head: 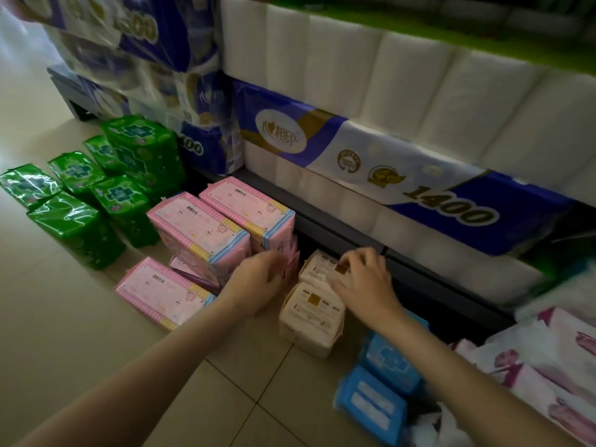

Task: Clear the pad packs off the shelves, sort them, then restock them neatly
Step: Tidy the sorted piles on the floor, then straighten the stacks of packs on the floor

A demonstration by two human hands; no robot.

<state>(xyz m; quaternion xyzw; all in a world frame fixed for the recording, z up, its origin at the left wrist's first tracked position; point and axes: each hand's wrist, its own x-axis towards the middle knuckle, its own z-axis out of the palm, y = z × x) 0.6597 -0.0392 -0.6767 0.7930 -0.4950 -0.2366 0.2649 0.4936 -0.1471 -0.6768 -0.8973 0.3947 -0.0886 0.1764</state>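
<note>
- Head view, looking down at the tiled floor [64, 317] in front of the bottom shelf [342, 227]. Landmark for everything below: the two cream pad packs [311, 312], one behind the other, just in front of that shelf's dark edge.
- Right hand [364, 282] on the rear cream pack, fingers curled over its top; looks like a light grip, hard to tell how firm.
- Left hand [258, 283] just left of the cream packs, against the pink pad packs [200, 227]; fingers bent, blurred, can't tell if actually pinching one.
- Further left of the cream ones: green pad packs [96, 195] in a loose cluster. Right and nearer: blue pad packs [380, 382], then white-and-purple packs [548, 366].
- Handling guess: light, squashy, glossy film wrap so probably slippery. Best taken across the short sides or flat top and bottom, not by the seam.
- No bins or boxes in sight. Shelf above holds toilet roll bundles [419, 175], nothing else visible in it.
</note>
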